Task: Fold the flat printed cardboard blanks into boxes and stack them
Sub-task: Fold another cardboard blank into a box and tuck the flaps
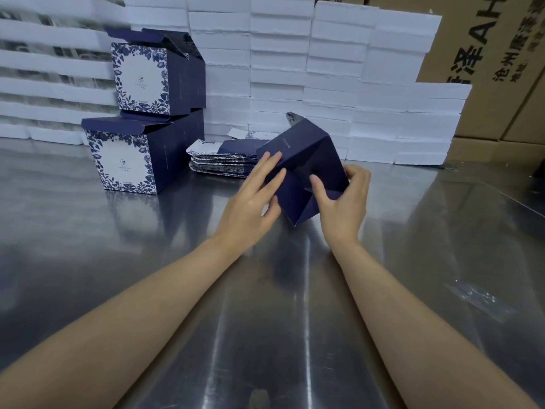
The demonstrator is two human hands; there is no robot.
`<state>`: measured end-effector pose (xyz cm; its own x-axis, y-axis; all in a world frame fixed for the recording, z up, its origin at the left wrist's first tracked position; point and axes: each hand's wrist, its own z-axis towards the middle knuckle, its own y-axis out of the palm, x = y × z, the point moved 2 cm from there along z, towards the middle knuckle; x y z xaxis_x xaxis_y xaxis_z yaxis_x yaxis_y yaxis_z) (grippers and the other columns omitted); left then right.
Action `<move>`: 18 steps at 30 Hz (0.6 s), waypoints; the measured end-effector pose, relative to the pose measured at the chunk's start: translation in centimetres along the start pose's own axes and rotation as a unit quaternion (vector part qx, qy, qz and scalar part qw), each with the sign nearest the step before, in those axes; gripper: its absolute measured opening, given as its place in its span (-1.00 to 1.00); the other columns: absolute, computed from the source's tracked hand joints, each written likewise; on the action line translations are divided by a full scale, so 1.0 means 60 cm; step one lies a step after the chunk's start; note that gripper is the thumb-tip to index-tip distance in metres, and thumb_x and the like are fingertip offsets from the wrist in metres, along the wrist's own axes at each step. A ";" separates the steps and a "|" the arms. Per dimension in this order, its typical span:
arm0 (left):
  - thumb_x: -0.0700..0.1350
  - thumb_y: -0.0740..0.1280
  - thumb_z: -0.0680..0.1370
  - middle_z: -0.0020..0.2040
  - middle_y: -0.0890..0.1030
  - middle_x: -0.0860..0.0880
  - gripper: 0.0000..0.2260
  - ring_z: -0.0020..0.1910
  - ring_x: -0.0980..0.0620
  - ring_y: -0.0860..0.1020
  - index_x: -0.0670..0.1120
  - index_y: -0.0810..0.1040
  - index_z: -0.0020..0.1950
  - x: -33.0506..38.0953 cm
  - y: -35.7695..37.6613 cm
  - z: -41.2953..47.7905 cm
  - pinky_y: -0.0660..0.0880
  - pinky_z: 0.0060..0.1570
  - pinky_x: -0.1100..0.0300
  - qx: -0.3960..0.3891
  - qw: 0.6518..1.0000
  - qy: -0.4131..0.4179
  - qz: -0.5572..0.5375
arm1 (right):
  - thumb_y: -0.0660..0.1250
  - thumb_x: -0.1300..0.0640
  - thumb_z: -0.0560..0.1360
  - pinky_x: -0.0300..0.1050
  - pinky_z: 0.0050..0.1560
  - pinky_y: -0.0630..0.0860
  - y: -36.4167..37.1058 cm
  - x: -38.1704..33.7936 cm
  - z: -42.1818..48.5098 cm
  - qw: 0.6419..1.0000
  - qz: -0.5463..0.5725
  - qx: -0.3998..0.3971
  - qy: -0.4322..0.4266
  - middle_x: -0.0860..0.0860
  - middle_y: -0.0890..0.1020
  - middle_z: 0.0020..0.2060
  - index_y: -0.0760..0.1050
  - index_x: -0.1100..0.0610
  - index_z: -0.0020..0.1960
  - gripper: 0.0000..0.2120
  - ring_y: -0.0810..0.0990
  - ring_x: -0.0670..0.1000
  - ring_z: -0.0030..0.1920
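Note:
A dark blue box (pixel 306 154), partly folded, is held tilted above the steel table (pixel 147 261), its bottom flaps facing me. My left hand (pixel 250 199) presses its left side with straight fingers, thumb under the edge. My right hand (pixel 342 199) grips the right side, thumb on a bottom flap and fingers curled round the far edge. Behind lies a pile of flat printed blanks (pixel 224 160). At the left, one folded blue-and-white floral box (pixel 147 78) stands on another (pixel 129 160), both with lids open.
A wall of white foam blocks (pixel 339 69) runs along the table's back. Brown shipping cartons (pixel 501 54) with printed characters stand at the right. A scrap of clear plastic film (pixel 477 299) lies on the table at the right.

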<state>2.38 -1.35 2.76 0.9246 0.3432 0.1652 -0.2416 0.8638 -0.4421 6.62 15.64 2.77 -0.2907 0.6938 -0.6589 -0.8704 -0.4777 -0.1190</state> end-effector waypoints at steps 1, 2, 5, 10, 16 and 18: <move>-0.41 0.27 0.52 0.46 0.37 -0.19 -0.63 0.50 -0.13 0.27 -0.29 0.50 0.33 0.002 0.001 0.000 0.30 0.33 0.37 -0.005 1.000 0.011 -0.001 | 0.40 -0.13 0.43 -0.35 -0.06 0.42 -0.001 0.000 -0.001 1.000 0.000 0.001 0.009 -0.12 0.45 0.10 0.35 -0.02 0.13 -0.61 0.50 -0.14 0.05; -0.40 0.27 0.52 0.45 0.38 -0.19 -0.64 0.50 -0.12 0.27 -0.29 0.51 0.32 0.004 0.001 -0.001 0.35 0.31 0.32 -0.009 1.000 0.024 0.000 | 0.40 -0.15 0.42 -0.31 -0.05 0.45 -0.003 0.000 -0.001 1.000 0.006 0.001 0.024 -0.13 0.48 0.09 0.32 -0.07 0.13 -0.61 0.52 -0.16 0.04; -0.39 0.27 0.53 0.44 0.40 -0.18 -0.67 0.48 -0.11 0.31 -0.29 0.53 0.29 0.008 0.003 0.000 0.47 0.25 0.15 -0.013 0.998 0.057 0.005 | 0.39 -0.28 0.37 -0.32 -0.05 0.47 -0.007 -0.002 -0.001 0.998 0.018 0.007 0.066 -0.26 0.53 -0.01 0.25 -0.20 0.08 -0.56 0.54 -0.29 0.00; -0.39 0.29 0.52 0.40 0.45 -0.20 -0.68 0.43 -0.13 0.38 -0.31 0.54 0.28 0.008 0.009 -0.001 0.46 0.29 0.11 -0.001 0.996 0.084 0.019 | 0.40 -0.36 0.30 -0.36 -0.16 0.38 -0.010 -0.003 0.001 0.996 -0.001 0.026 0.089 -0.30 0.54 -0.14 0.21 -0.24 -0.04 -0.55 0.52 -0.35 -0.09; -0.28 0.28 0.56 0.57 0.15 0.09 -0.34 0.55 0.08 0.14 -0.11 0.04 0.59 -0.007 0.002 0.001 0.20 0.48 0.16 0.019 0.986 -0.077 -0.148 | 0.18 -0.05 0.57 -0.44 -0.12 0.39 -0.006 -0.002 -0.003 0.993 0.110 -0.004 0.040 -0.21 0.54 -0.08 0.36 -0.05 0.06 -0.88 0.51 -0.29 -0.11; -0.18 0.27 0.58 0.53 0.11 0.24 -0.32 0.51 0.20 0.18 -0.09 -0.05 0.59 -0.014 -0.001 0.001 0.25 0.46 0.17 0.041 0.973 -0.145 -0.174 | 0.10 0.06 0.60 -0.43 -0.11 0.38 -0.003 -0.003 -0.005 0.990 0.136 -0.010 0.028 -0.16 0.56 -0.07 0.39 0.02 0.09 -0.87 0.51 -0.28 -0.10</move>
<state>1.59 -1.65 2.72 0.8356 0.1033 0.5396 0.0381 0.9689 -0.2445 6.93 15.42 2.68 -0.4907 0.5073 -0.7084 -0.7544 -0.6541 0.0542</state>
